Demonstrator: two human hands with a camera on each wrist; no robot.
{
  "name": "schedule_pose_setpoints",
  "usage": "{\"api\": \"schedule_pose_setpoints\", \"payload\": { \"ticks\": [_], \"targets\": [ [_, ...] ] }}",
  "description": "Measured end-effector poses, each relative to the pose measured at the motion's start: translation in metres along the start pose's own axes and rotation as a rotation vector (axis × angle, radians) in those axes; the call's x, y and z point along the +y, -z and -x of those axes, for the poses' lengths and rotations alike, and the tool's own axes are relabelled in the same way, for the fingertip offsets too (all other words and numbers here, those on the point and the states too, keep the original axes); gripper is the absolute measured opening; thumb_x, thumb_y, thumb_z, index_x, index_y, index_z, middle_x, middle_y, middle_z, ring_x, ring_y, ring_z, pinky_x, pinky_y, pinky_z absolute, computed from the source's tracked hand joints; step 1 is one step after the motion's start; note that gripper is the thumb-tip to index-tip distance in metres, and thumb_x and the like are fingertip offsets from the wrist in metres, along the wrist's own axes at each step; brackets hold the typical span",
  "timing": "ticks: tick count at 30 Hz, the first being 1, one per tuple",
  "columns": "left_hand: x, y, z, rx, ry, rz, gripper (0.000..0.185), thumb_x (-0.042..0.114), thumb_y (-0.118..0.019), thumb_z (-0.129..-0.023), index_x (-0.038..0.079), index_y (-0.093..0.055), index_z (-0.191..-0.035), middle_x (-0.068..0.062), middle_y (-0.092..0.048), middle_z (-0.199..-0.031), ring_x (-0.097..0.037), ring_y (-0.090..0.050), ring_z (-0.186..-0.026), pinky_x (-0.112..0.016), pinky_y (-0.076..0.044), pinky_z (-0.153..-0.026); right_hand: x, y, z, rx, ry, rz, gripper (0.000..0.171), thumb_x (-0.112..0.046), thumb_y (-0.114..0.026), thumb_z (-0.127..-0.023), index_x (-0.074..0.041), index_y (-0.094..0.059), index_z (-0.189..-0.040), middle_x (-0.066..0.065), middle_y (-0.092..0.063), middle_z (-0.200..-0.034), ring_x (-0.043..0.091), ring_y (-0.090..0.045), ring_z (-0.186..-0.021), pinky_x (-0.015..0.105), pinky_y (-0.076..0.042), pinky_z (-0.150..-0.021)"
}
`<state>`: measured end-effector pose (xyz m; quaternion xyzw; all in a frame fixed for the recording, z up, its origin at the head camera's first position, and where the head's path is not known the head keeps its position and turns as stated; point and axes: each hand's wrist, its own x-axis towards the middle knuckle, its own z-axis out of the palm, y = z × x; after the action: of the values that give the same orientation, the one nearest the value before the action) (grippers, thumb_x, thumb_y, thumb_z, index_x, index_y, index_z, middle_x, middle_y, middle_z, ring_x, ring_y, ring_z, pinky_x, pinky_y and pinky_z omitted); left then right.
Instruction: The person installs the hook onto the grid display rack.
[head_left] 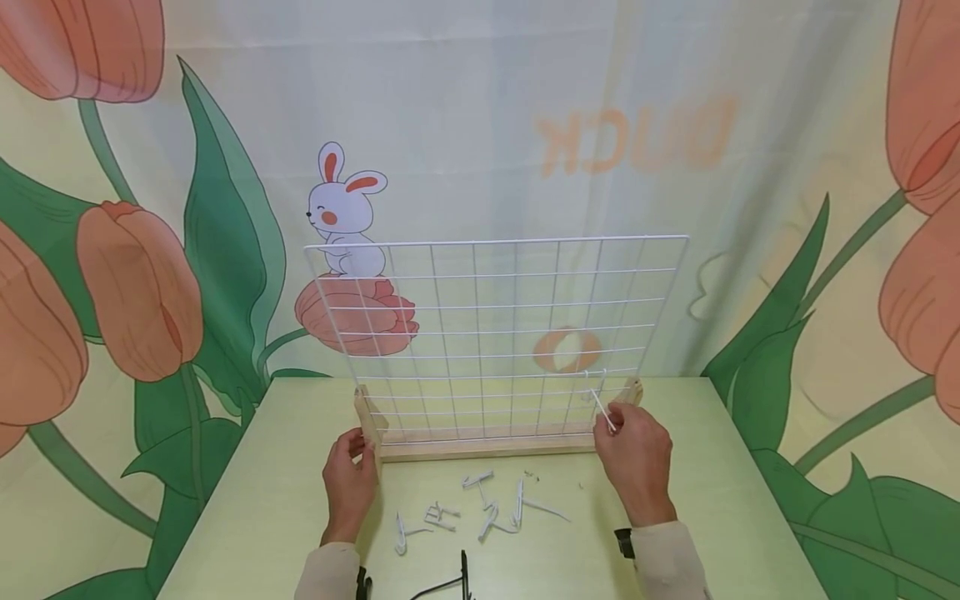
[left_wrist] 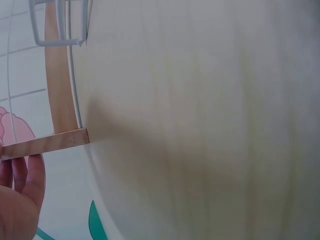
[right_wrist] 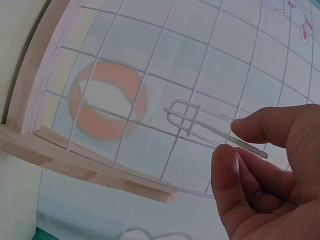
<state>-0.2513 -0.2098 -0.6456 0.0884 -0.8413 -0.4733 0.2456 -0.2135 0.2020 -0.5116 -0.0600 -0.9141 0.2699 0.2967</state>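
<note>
A white wire grid point(head_left: 495, 242) stands upright in a wooden base point(head_left: 487, 451). My left hand point(head_left: 348, 483) holds the wooden end piece point(head_left: 368, 417) at the base's left, with fingertips against the wood in the left wrist view. At the grid's lower right, my right hand point(head_left: 637, 458) pinches a white wire hook point(right_wrist: 215, 131) between thumb and fingers. The hook's rod runs out between the fingertips, and its bent end overlaps the grid wires in the right wrist view.
Several loose white hooks point(head_left: 519, 504) lie on the pale yellow table point(head_left: 240, 500) in front of the base. A thin black object point(head_left: 464, 571) shows at the bottom edge. Behind the grid hangs a curtain point(head_left: 465, 125) printed with tulips and a rabbit.
</note>
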Motion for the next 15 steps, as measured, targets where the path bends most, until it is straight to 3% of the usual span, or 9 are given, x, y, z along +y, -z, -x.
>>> {"api": "schedule_pose_setpoints", "payload": {
  "ticks": [6,15],
  "targets": [
    [0.000,0.000,0.000,0.004,-0.004,-0.002,0.028,0.006,-0.068,-0.102,0.001,-0.064,-0.129,-0.017,-0.069,-0.116,-0.034,-0.073,-0.108,-0.045,-0.065,-0.085,0.004,0.003,0.006,-0.009,-0.007,-0.006,0.021,-0.013,-0.079,-0.090,0.003,-0.078,-0.104,0.013,-0.073,-0.081,0.028,-0.067,-0.072,0.045,-0.054,-0.065],
    [0.001,-0.001,0.000,-0.003,-0.002,-0.005,0.029,0.005,-0.067,-0.102,0.000,-0.062,-0.130,-0.018,-0.068,-0.117,-0.035,-0.073,-0.110,-0.049,-0.064,-0.087,0.016,0.000,0.023,-0.024,-0.056,-0.034,0.021,-0.016,-0.080,-0.090,0.002,-0.078,-0.101,0.011,-0.075,-0.082,0.028,-0.068,-0.073,0.044,-0.054,-0.067]
  ]
}}
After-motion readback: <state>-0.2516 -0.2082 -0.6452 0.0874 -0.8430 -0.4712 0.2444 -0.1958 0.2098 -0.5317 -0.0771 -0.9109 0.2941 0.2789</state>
